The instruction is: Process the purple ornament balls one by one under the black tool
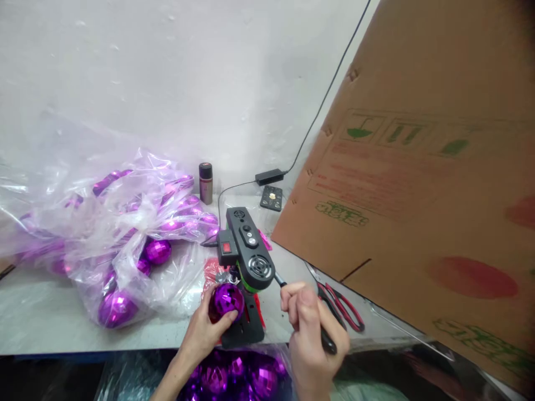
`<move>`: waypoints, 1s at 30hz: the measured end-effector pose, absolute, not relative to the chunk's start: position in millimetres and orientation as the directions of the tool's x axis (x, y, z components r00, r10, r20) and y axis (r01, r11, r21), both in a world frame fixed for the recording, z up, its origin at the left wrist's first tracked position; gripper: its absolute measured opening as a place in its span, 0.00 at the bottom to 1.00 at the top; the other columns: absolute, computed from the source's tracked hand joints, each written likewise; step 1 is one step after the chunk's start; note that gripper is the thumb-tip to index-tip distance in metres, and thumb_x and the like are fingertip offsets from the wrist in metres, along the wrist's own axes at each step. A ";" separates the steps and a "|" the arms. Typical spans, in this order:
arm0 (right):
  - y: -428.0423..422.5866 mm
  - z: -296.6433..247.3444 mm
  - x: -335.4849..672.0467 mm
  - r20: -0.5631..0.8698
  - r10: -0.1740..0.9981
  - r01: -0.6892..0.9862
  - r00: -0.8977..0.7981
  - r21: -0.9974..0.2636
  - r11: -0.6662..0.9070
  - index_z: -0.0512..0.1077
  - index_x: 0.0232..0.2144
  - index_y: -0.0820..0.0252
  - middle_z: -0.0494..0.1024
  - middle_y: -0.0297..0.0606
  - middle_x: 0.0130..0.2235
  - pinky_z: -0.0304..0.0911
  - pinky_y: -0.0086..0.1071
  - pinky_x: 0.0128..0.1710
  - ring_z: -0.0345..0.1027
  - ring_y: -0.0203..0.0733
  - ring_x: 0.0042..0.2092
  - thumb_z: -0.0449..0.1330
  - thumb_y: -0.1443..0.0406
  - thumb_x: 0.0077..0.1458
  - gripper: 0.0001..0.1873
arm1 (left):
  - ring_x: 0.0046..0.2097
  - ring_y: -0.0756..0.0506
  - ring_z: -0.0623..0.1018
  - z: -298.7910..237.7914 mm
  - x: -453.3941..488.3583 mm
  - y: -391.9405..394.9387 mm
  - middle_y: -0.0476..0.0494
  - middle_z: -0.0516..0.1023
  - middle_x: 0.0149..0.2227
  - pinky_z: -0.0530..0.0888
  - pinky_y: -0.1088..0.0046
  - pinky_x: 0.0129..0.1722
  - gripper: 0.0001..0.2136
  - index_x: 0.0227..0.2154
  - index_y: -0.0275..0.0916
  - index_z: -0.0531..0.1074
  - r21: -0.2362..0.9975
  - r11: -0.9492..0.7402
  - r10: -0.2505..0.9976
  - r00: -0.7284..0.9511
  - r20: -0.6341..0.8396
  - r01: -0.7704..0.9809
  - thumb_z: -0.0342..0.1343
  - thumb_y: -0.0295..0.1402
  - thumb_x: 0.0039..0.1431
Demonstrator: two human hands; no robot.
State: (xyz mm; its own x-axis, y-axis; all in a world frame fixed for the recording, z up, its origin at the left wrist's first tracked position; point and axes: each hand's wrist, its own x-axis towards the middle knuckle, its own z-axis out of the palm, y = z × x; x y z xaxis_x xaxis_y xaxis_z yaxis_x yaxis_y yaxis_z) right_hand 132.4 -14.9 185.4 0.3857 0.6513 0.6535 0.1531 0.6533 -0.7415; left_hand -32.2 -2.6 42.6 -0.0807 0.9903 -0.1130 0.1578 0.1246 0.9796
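Observation:
My left hand [203, 328] is closed around a shiny purple disco-ball ornament [228, 301], with fingers behind it and thumb in front. The ball sits just beside and below the head of a small black bench machine [251, 245], shaped like a mini drill press, with a red switch. Whether the ball touches the machine cannot be seen. My right hand [315, 328] is wrapped round the black-gripped lever [328, 341] on the machine's right side. Below the left hand shows the machine's black base plate [243, 334].
A clear plastic bag [142, 217] of purple balls lies left; more balls [263, 379] sit below the table edge. Red-handled pliers [351, 309] lie right, beside a large leaning cardboard box [397, 167]. Behind are a small canister [205, 184], a power adapter [270, 177] and a black card [271, 198].

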 end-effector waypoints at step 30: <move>-18.5 174.6 137.5 0.677 0.656 0.160 0.332 -0.726 0.668 0.61 0.23 0.57 0.63 0.30 0.24 0.57 0.29 0.27 0.64 0.34 0.29 0.53 0.68 0.76 0.24 | 0.62 0.27 0.81 5.3 -2.3 5.6 0.31 0.81 0.60 0.76 0.41 0.64 0.37 0.62 0.39 0.71 0.892 -0.233 0.968 0.007 0.250 0.386 0.70 0.36 0.45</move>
